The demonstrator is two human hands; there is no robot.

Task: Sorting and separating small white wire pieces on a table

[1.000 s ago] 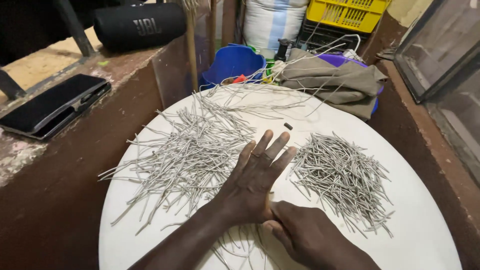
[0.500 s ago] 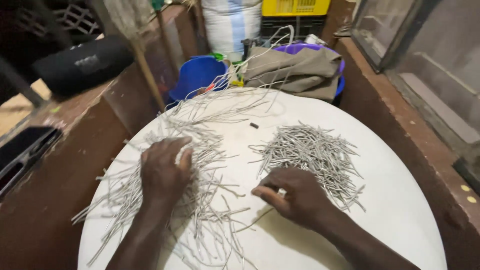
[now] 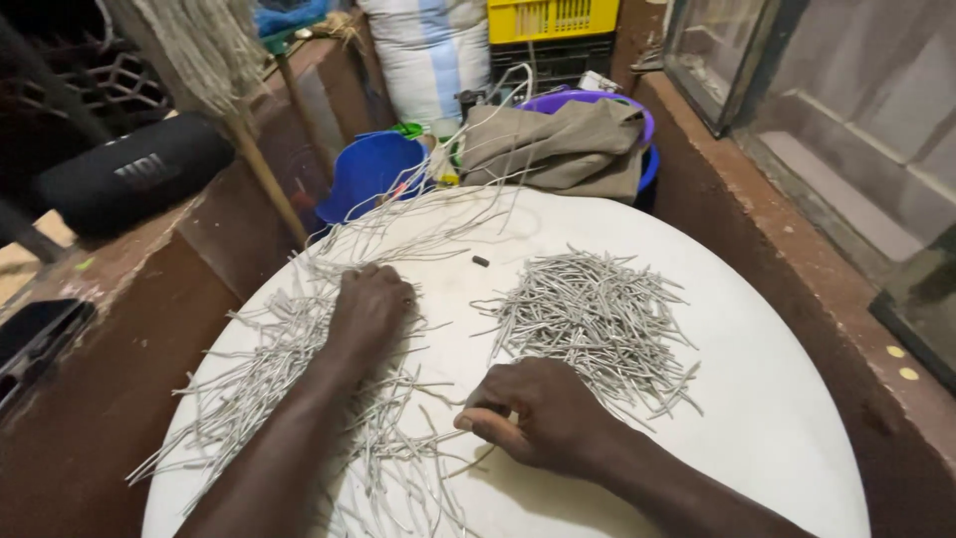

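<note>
On a round white table [image 3: 757, 399] lie two heaps of short grey wire pieces. My left hand [image 3: 368, 311] rests knuckles up on the loose, spread-out heap [image 3: 269, 369] at the left, fingers curled into the pieces. My right hand [image 3: 538, 413] sits near the table's front, between the heaps, with fingertips pinched on a few grey pieces. The tidier heap [image 3: 597, 319] lies just beyond my right hand. Longer grey wires [image 3: 418, 224] trail off the far edge of the table. A small dark bit [image 3: 481, 261] lies between the heaps.
Beyond the table are a blue bucket [image 3: 368, 174], a folded tan cloth [image 3: 563, 149] on a purple basin, a white sack and a yellow crate [image 3: 553, 18]. A black cylinder speaker [image 3: 129, 179] sits on the brown ledge at left, beside a mop handle [image 3: 264, 164]. A window frame runs along the right.
My left hand went from lying flat and spread at the table's middle to gripping into the left heap. My right hand moved forward and pinched some pieces. The camera view tilted up.
</note>
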